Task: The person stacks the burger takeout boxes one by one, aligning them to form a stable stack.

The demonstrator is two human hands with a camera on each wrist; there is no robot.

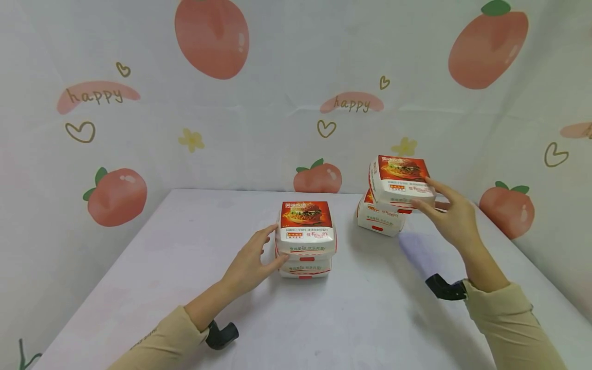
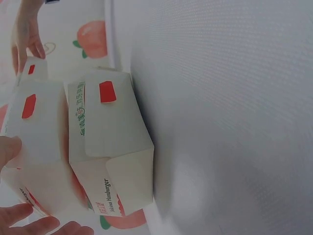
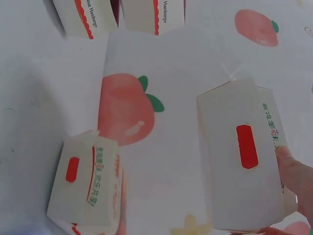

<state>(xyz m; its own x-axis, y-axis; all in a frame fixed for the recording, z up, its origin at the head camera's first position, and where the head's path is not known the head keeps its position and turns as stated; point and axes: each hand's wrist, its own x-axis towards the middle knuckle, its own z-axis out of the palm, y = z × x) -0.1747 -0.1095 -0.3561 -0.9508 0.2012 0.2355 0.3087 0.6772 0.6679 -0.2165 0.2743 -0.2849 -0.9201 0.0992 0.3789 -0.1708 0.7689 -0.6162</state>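
Two white burger boxes with red burger pictures are stacked mid-table; the upper box (image 1: 305, 228) sits on the lower box (image 1: 305, 267). My left hand (image 1: 250, 264) is at the left side of the upper one, thumb near its front corner, fingers spread. In the left wrist view, the fingers (image 2: 36, 225) appear beside that box's side. My right hand (image 1: 450, 213) pinches another burger box (image 1: 402, 180) by its right side, raised and tilted. Below and behind it, a fourth box (image 1: 379, 221) stands on the table. In the right wrist view, a gap separates the held box (image 3: 239, 161) from the standing box (image 3: 85, 186).
The white table (image 1: 208, 226) meets a white backdrop (image 1: 259, 128) printed with peaches, hearts and "happy". A black wrist mount (image 1: 222, 335) sits by the left cuff, and another wrist mount (image 1: 446, 288) by the right cuff.
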